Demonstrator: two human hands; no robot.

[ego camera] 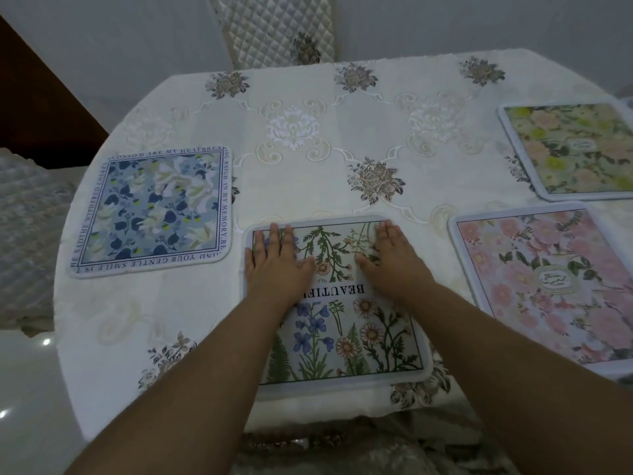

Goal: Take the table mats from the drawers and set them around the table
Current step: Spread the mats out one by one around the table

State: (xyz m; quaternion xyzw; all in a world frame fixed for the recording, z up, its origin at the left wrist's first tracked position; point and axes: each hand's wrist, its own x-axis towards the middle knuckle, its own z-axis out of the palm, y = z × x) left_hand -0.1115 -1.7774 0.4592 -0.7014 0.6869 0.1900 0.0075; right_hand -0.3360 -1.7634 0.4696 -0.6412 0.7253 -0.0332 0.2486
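Several floral table mats lie flat on the table (308,186), which is covered by a cream embroidered cloth. A wildflower mat (346,341) lies at the near edge in front of me. My left hand (275,265) and my right hand (394,262) rest palm down on its far half, fingers spread, holding nothing. A blue leaf mat (154,210) with a text border lies to the left. A pink blossom mat (548,282) lies to the right, and a yellow and peach mat (575,149) lies beyond it at the far right.
A quilted cream chair back (274,25) stands behind the table's far edge. Another quilted seat (24,234) is at the left. Glossy pale floor (30,389) shows at the lower left. A dark wooden piece (37,104) is at the upper left.
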